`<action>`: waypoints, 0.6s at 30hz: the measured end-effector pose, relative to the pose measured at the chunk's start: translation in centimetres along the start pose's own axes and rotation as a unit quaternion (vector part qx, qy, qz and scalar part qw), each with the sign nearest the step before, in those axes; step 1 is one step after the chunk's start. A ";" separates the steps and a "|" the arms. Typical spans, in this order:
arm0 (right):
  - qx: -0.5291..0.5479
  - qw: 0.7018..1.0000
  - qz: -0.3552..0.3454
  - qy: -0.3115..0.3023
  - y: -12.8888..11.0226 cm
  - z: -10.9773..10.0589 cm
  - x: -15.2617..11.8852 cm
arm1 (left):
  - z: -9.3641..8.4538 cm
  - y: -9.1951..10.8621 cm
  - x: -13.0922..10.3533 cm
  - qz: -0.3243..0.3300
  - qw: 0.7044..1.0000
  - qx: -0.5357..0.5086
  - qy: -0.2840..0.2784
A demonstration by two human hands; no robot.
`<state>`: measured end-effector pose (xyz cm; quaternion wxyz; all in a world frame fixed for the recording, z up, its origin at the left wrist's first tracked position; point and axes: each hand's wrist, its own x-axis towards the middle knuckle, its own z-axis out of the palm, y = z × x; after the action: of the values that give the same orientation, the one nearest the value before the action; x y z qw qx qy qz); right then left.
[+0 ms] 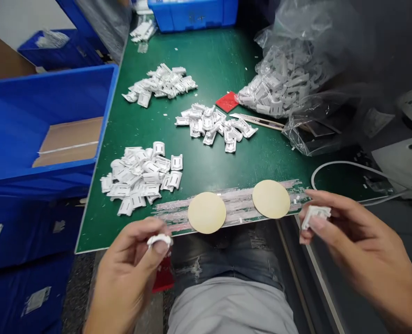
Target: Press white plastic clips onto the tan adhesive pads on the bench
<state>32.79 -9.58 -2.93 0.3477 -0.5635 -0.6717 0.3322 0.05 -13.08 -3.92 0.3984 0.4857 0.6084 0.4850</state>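
My left hand point(129, 269) is closed in a pinch on a small curved white plastic part point(160, 240), just off the table's front edge. At the right, my right hand point(352, 246) grips another white plastic part point(315, 215) between thumb and fingers. Between the hands, two round cream discs point(207, 212) lie on a taped strip point(239, 205) along the front edge. Beyond my left hand is a heap of similar white parts point(141, 176). Two more piles, a middle one point(215, 123) and a farther one point(164, 83), rest on the green table point(220, 60).
A clear bag of white parts point(286, 83) stands at the back right, beside a red square point(227, 101) and a cutter knife point(258, 121). A large blue bin point(14, 120) adjoins the table's left side. A white cable point(348, 163) loops at right; a blue crate point(194, 16) sits behind.
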 end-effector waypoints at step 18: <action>-0.313 0.924 -0.214 -0.052 1.2 2.5 4.0 | 3.4 -1.3 3.2 0.219 0.909 0.352 -0.038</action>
<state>30.79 -5.63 -4.89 0.1814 -0.4686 -0.8630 0.0516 2.39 -9.36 -6.00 0.1083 0.7334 0.6024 0.2959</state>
